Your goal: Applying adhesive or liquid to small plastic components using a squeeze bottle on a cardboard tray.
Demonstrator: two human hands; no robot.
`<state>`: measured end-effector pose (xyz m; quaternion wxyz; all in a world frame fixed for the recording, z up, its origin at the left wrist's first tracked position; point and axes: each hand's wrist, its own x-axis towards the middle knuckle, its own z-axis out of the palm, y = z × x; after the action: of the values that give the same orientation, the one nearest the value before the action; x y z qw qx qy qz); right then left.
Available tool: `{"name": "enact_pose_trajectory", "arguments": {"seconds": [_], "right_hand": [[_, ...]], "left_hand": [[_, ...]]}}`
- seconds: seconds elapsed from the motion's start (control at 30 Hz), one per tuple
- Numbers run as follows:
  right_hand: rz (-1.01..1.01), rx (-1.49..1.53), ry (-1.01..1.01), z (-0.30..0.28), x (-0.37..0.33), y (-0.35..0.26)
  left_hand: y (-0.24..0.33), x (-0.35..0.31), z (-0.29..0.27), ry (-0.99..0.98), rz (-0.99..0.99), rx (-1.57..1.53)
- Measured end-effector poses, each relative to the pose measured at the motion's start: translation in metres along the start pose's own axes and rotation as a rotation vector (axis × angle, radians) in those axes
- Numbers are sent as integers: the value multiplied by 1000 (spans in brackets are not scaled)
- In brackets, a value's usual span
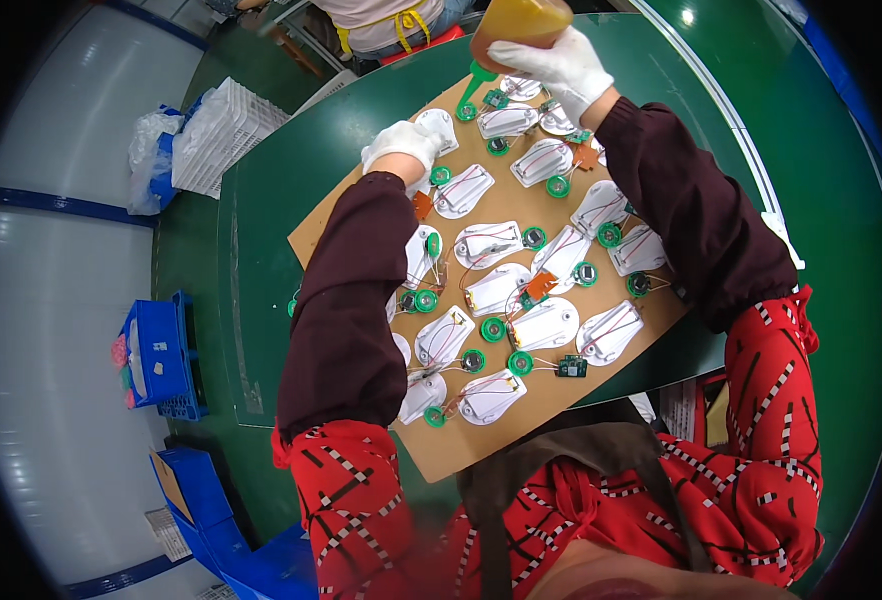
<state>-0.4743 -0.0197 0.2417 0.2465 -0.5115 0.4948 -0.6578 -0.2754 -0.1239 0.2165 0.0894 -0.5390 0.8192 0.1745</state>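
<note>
Green conveyor-style table top [291, 170] in a workshop, pale floor off to the left, brown cardboard sheet [561, 400] lying slantwise across the green and packed with little assemblies.

Right hand [561, 65], white-gloved, wrapped around an amber squeeze bottle [516, 20] at the far end of the sheet, tipped down, green nozzle [476, 85] pointing at a green round disc [467, 112] near the far corner. Left hand [406, 145], also gloved, resting on top of a white plastic shell [439, 125] just beside that nozzle; can't tell if gripping or just pressing down.

Progress-wise, going by the nozzle: working the far row right now. Roughly twenty white shells with red wires and green discs spread from there back toward the body. Can't tell from here which ones already got a dab, too small to see. Probably plenty left, honestly just a guess.

Room to move: parts sitting nearly touching, wires looping between them, so not much slack for sleeves dragging over the middle rows. Small green circuit board [571, 367] close to the near edge, near-right corner of the cardboard reaching the table edge. Bare green on the left side, wide open. Stack of white crates [221, 135] at the table's far-left corner, blue bins [156, 350] down on the floor, another person [381, 20] seated at the far end, well apart from both hands
</note>
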Motion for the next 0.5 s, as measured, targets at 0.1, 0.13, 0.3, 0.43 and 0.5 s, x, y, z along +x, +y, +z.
{"name": "enact_pose_trajectory", "arguments": {"seconds": [0.1,0.13,0.3,0.43,0.5], "right_hand": [[-8,33,25,-12,-14,-16],[69,73,40,-13,-15,-21],[102,234,51,-8,-20,-24],[179,127,-29,-1,-10,10],[142,67,9,11,-6,29]], "left_hand": [[-7,0,-2,99,101,138],[-6,-1,-3,88,69,166],[-9,-17,-7,189,268,588],[-9,-24,-7,250,285,545],[-6,-26,-7,221,187,427]]}}
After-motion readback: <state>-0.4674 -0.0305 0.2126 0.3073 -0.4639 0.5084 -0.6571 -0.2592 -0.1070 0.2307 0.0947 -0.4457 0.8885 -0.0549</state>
